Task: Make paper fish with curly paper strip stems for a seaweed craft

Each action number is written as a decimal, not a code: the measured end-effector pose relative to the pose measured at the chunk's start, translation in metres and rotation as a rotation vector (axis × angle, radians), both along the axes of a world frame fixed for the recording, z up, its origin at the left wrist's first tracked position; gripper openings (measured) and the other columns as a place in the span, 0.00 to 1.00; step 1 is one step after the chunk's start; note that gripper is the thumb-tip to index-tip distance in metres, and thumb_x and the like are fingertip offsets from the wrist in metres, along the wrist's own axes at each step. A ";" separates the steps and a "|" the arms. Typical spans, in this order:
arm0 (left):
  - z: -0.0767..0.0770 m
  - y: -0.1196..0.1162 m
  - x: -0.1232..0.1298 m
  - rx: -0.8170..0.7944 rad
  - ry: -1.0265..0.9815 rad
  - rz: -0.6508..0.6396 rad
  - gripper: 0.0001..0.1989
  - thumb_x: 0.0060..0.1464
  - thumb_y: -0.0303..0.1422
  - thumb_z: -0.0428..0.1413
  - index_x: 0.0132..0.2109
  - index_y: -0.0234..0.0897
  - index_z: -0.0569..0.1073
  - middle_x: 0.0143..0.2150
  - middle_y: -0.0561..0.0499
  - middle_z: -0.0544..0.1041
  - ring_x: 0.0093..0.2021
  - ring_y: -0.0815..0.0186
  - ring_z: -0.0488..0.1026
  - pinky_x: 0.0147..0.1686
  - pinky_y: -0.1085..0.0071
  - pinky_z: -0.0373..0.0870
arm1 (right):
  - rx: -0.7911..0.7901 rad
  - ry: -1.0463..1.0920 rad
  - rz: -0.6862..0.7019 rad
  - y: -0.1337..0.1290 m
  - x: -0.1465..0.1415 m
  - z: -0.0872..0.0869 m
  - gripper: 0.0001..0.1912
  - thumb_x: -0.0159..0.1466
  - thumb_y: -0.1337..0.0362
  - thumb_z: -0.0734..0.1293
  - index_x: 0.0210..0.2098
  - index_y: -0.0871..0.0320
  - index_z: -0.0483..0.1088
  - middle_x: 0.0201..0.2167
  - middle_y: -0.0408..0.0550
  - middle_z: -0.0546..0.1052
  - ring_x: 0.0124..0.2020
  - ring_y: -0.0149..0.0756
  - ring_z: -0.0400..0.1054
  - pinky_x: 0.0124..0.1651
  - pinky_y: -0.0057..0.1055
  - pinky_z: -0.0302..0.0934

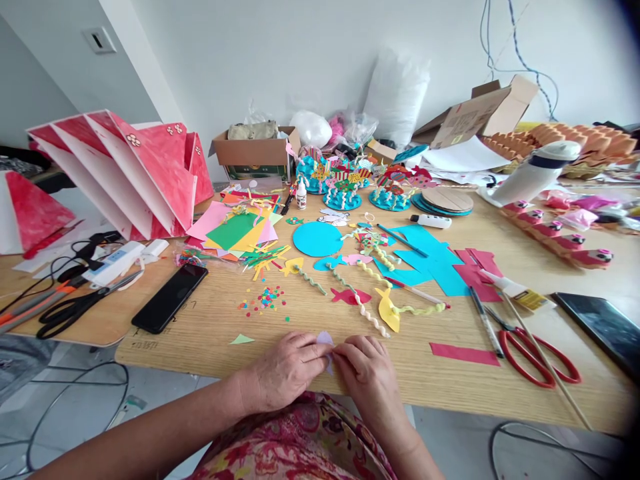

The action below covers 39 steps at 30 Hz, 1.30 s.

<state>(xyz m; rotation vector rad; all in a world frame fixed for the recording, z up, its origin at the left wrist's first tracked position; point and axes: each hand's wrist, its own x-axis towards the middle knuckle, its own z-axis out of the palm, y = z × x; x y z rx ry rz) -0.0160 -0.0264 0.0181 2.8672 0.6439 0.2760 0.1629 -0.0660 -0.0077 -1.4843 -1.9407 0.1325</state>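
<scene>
At the table's front edge, a small lavender paper cutout [325, 339] lies between my two hands, partly covered by fingers. My left hand [283, 372] holds its left side with the fingers closed together. My right hand [371, 379] pinches it from the other side with thumb and curled fingers. A pale green paper triangle [243, 339] lies left of my left hand. Beyond the hands are a yellow paper fish [388, 310], a crimson paper fish [350, 296] and wavy paper strips [369, 313]. Colourful paper dots [270, 300] are scattered to the left.
A black phone [170, 299] and black-handled scissors [83, 303] lie left. Red-handled scissors [537, 357], a pen [486, 322], a thin stick [543, 357] and a tablet [600, 330] are at right. Behind stand a blue paper circle [317, 239], finished fish decorations [343, 193] and a cardboard box [255, 152].
</scene>
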 end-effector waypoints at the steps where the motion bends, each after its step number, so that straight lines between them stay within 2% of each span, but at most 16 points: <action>1: 0.000 0.000 0.000 0.001 -0.003 0.003 0.12 0.61 0.28 0.44 0.50 0.35 0.68 0.55 0.52 0.68 0.53 0.64 0.63 0.53 0.65 0.61 | -0.004 0.000 -0.008 0.000 0.000 -0.001 0.13 0.63 0.67 0.59 0.25 0.57 0.70 0.24 0.46 0.70 0.29 0.33 0.61 0.34 0.30 0.52; 12: -0.005 0.001 0.000 -0.014 -0.077 0.026 0.13 0.61 0.28 0.44 0.51 0.35 0.67 0.53 0.50 0.70 0.54 0.64 0.63 0.54 0.66 0.60 | -0.120 0.042 -0.020 0.000 0.002 -0.005 0.10 0.62 0.68 0.60 0.26 0.57 0.70 0.25 0.45 0.71 0.30 0.34 0.63 0.35 0.30 0.54; 16: -0.001 0.006 -0.003 -0.130 -0.116 0.002 0.14 0.61 0.28 0.45 0.52 0.36 0.66 0.53 0.48 0.70 0.53 0.64 0.64 0.53 0.65 0.61 | -0.139 0.082 -0.023 0.002 0.003 -0.004 0.09 0.61 0.67 0.61 0.26 0.57 0.70 0.25 0.44 0.71 0.30 0.33 0.64 0.35 0.29 0.55; 20: 0.004 0.013 -0.007 -0.256 -0.220 0.026 0.17 0.60 0.24 0.43 0.55 0.35 0.63 0.52 0.46 0.70 0.52 0.67 0.64 0.53 0.70 0.61 | -0.162 0.100 -0.034 0.003 0.003 -0.002 0.09 0.61 0.67 0.62 0.25 0.57 0.71 0.25 0.44 0.72 0.29 0.33 0.64 0.34 0.28 0.55; 25: 0.001 0.016 -0.003 -0.155 -0.188 0.043 0.14 0.59 0.24 0.44 0.50 0.34 0.67 0.47 0.47 0.71 0.48 0.63 0.63 0.51 0.66 0.61 | -0.170 0.118 -0.030 0.003 0.003 -0.001 0.10 0.61 0.66 0.61 0.25 0.56 0.71 0.25 0.44 0.72 0.29 0.32 0.65 0.34 0.28 0.55; 30: -0.006 0.011 0.003 -0.108 -0.091 0.069 0.14 0.59 0.25 0.46 0.51 0.33 0.67 0.48 0.48 0.70 0.49 0.62 0.60 0.52 0.67 0.59 | -0.173 0.110 -0.027 0.002 0.003 -0.003 0.10 0.61 0.67 0.61 0.25 0.57 0.70 0.25 0.44 0.71 0.29 0.32 0.64 0.35 0.28 0.54; 39: -0.008 0.006 0.006 -0.099 -0.161 0.107 0.13 0.60 0.26 0.44 0.50 0.32 0.68 0.49 0.47 0.69 0.49 0.62 0.60 0.53 0.66 0.59 | -0.175 0.128 -0.023 0.003 0.004 -0.003 0.08 0.60 0.69 0.60 0.27 0.57 0.70 0.25 0.44 0.71 0.30 0.32 0.63 0.34 0.28 0.53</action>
